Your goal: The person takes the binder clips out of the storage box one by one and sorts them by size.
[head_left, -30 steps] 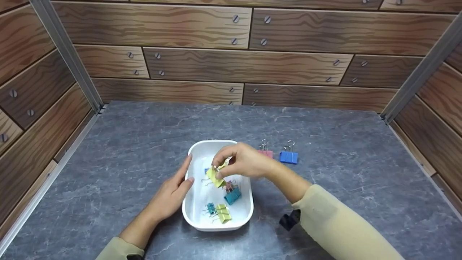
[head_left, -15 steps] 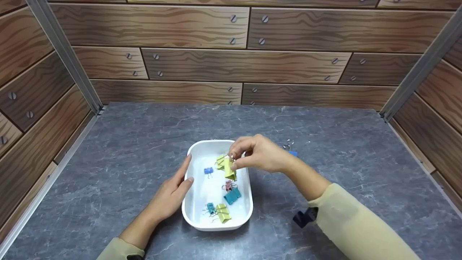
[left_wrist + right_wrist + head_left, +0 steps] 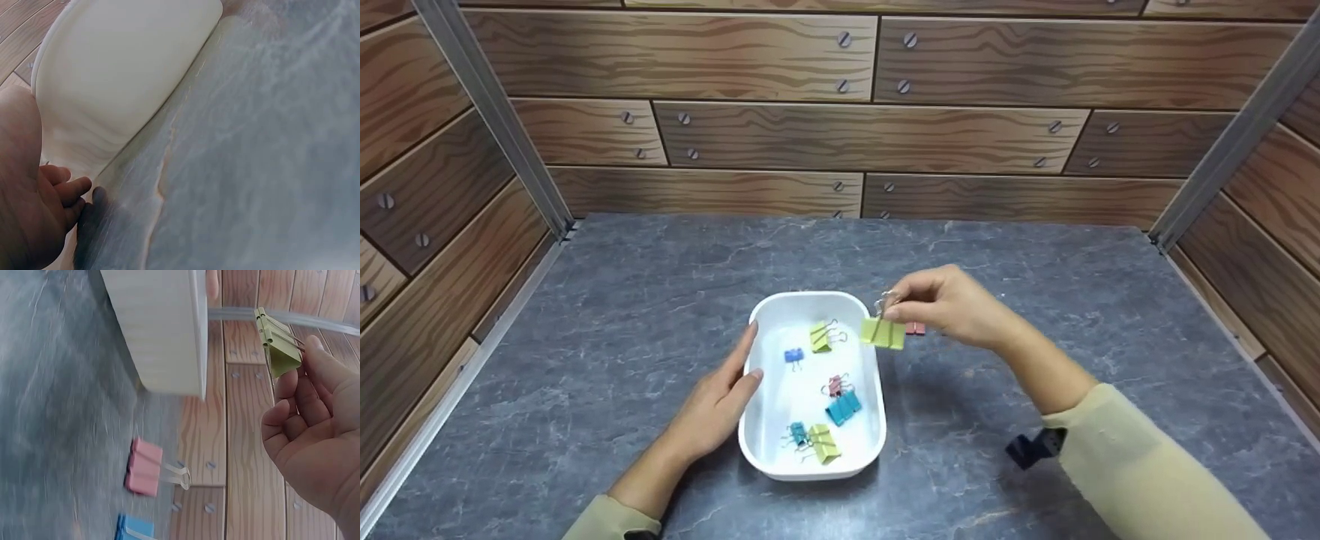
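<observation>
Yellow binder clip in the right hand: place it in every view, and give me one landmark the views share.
Head: yellow binder clip just right of centre, held by the right hand, overlapping the tray's right rim in the picture.
Left wrist: not in it.
Right wrist: upper right, held in the hand.
Shared landmark: white tray, central in head, upper left in left wrist, top in right wrist.

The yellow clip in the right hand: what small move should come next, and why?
Probably lower the yellow clip onto the table near the pink clip: the right hand holds it raised, and that pink clip and a blue clip lie outside the tray.
</observation>
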### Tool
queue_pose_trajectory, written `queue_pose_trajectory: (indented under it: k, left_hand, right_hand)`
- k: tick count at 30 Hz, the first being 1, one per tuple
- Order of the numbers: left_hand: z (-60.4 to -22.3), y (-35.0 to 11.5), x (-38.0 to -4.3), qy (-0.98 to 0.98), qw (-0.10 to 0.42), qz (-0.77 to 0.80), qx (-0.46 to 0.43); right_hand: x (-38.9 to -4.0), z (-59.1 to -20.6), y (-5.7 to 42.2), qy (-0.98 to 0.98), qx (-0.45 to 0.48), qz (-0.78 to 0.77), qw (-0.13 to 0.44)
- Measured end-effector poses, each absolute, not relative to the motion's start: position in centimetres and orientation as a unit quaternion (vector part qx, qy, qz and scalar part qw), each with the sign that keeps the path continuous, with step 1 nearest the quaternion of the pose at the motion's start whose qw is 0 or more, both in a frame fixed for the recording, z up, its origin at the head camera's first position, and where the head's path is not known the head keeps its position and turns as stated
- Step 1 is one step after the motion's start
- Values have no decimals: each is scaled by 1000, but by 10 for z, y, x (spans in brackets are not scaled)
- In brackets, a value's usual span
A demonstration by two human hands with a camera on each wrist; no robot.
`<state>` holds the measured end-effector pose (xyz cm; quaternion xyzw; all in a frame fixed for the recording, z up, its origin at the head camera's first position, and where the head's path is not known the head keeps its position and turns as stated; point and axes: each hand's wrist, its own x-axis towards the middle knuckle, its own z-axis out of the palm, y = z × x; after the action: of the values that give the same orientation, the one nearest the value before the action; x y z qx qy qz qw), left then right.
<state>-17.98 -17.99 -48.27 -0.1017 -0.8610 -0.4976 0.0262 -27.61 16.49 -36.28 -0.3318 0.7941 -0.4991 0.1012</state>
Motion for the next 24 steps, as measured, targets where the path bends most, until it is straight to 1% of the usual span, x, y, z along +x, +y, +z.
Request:
queue_pose_trajectory:
  k: [12,18,24]
  left_hand:
    - [-481,-181,-179,-860,16,-501,-95]
    - [-482,-182,-179,-861,9,-499,-99]
    - [-482,-181,-180,-860,14,-500,-103]
  right_hand:
    - [-290,-370,247,844,-211,-493,30]
    - [-297,-379,280,859,-177,-481,16]
    - [-304,-388,298,866,-157,-474,12]
